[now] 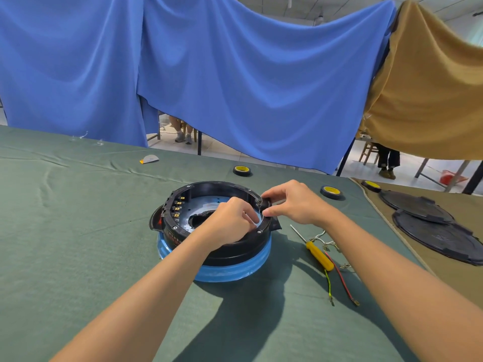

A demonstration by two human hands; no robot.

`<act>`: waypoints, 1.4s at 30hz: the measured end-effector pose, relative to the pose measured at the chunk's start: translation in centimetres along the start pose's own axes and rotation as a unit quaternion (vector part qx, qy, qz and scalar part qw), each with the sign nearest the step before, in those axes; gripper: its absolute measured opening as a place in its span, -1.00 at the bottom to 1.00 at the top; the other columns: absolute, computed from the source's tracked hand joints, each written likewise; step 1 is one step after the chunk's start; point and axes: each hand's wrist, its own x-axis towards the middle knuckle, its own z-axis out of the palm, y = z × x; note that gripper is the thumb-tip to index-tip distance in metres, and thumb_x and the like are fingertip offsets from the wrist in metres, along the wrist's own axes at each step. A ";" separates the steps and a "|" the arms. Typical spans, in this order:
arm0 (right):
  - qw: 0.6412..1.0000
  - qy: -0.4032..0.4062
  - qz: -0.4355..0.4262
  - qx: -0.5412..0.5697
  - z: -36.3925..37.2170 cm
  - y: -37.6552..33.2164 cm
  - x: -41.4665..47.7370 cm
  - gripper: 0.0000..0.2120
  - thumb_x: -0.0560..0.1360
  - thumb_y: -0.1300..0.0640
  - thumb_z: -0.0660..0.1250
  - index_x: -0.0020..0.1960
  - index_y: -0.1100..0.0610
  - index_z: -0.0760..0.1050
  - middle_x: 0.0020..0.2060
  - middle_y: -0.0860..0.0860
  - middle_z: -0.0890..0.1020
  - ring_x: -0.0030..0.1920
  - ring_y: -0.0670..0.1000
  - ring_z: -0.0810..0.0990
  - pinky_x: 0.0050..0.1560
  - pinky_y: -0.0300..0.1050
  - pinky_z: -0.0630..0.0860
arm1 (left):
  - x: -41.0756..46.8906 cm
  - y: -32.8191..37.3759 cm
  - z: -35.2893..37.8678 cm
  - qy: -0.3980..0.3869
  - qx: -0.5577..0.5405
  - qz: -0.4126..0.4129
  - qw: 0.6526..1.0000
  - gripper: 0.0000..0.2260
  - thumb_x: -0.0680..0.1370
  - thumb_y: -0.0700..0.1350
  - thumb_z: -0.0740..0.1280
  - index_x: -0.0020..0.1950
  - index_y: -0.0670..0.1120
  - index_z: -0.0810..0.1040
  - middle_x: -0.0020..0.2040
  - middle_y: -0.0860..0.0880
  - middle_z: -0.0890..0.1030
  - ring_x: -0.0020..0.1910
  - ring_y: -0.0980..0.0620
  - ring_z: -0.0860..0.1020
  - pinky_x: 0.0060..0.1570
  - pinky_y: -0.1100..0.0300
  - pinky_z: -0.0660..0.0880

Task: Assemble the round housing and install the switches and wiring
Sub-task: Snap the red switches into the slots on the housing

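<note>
The round housing (pixel 245 248) sits near the mid of the desk (pixel 78 231), a bit toward the far edge. It stands open side up on a blue base (pixel 235 273).

The step looks like fitting a small black part (pixel 266 202) into the rim, on the side facing the desk's right edge. The right hand (pixel 295 202) pinches that part w/ thumb & fingers, right at the rim. The left hand (pixel 230 220) reaches down inside the housing, fingers curled close to the same spot. Can't tell if it holds anything or just steadies.

To do it well, I think:
- Hold the part straight, not tipped, & line it up w/ its gap before pushing.
- Push slow & even.
- Back it up from inside w/ the left hand so the housing doesn't slide on the base.
- Don't bump the row of brass tabs (pixel 177 207) on the inner wall across from it.

Beside the housing, toward the right edge, lie a yellow screwdriver (pixel 319 254) & loose wires (pixel 339 278), easy to grab next. A tape roll (pixel 241 170) & a second tape roll (pixel 330 192) sit by the far edge. Black lids (pixel 418 207) rest on the tan cloth past the right edge.
</note>
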 end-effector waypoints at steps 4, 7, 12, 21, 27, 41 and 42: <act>0.999 -0.030 0.010 -0.024 -0.1 -0.1 0.7 -0.62 0.40 0.04 0.52 0.21 0.03 0.62 0.07 -0.06 0.67 0.04 -0.11 0.55 0.02 -0.23 0.38 | 0.0 0.0 0.0 -0.022 -0.001 0.013 1.000 -0.77 0.56 -0.24 0.27 -0.04 -0.01 0.70 -0.07 -0.05 0.70 -0.09 -0.02 0.60 0.00 0.09 0.53; 0.999 -0.041 0.023 -0.020 -0.6 0.0 1.0 -0.62 0.38 0.05 0.54 0.19 0.02 0.63 0.06 -0.03 0.68 0.08 -0.05 0.58 0.04 -0.18 0.42 | 0.0 0.1 0.0 -0.038 -0.027 0.015 0.999 -0.71 0.58 -0.20 0.25 -0.24 -0.03 0.68 -0.28 -0.09 0.58 -0.27 -0.02 0.44 -0.14 0.09 0.41; 0.996 -0.055 0.011 -0.066 -1.1 -0.6 1.5 -0.71 0.36 0.05 0.56 0.08 0.03 0.68 -0.22 -0.10 0.69 -0.17 -0.11 0.56 -0.21 -0.28 0.41 | -0.1 0.1 -0.1 -0.048 -0.047 0.005 0.998 -0.76 0.58 -0.01 0.33 -0.26 0.06 0.68 -0.29 -0.05 0.62 -0.31 0.07 0.47 -0.19 0.15 0.41; 0.996 -0.082 0.014 -0.030 -1.0 -1.9 1.7 -0.70 0.36 0.11 0.56 0.07 0.11 0.68 -0.27 -0.22 0.60 -0.20 -0.18 0.53 -0.13 -0.22 0.41 | -0.1 0.1 -0.1 -0.036 -0.082 -0.018 0.996 -0.86 0.57 -0.06 0.37 -0.06 -0.03 0.72 -0.06 -0.16 0.69 -0.19 0.02 0.51 -0.11 0.14 0.43; 0.996 -0.081 0.029 0.021 -1.2 -1.7 1.3 -0.73 0.38 0.17 0.54 0.08 0.13 0.68 -0.26 -0.18 0.64 -0.15 -0.14 0.58 -0.11 -0.25 0.43 | 0.4 0.8 -0.6 0.020 -0.231 -0.121 0.965 -0.79 0.62 -0.13 0.30 0.20 -0.22 0.55 -0.01 -0.15 0.66 -0.06 -0.04 0.67 -0.14 0.21 0.59; 0.968 -0.005 0.083 0.237 0.4 0.2 0.6 -0.78 0.50 0.33 0.39 0.14 0.25 0.61 -0.02 0.12 0.67 -0.03 0.04 0.66 -0.03 -0.17 0.63 | 3.0 2.0 1.1 0.085 -0.289 -0.170 0.938 -0.79 0.57 -0.19 0.38 0.15 -0.27 0.61 -0.01 -0.22 0.66 -0.16 -0.02 0.64 0.04 0.06 0.63; 0.959 0.013 0.101 0.263 0.6 0.2 0.7 -0.81 0.48 0.34 0.40 0.10 0.26 0.61 -0.04 0.14 0.67 -0.05 0.05 0.67 -0.06 -0.17 0.63 | 3.1 1.9 1.1 0.088 -0.283 -0.171 0.940 -0.79 0.57 -0.19 0.38 0.14 -0.27 0.62 -0.02 -0.22 0.67 -0.16 -0.02 0.64 0.04 0.06 0.63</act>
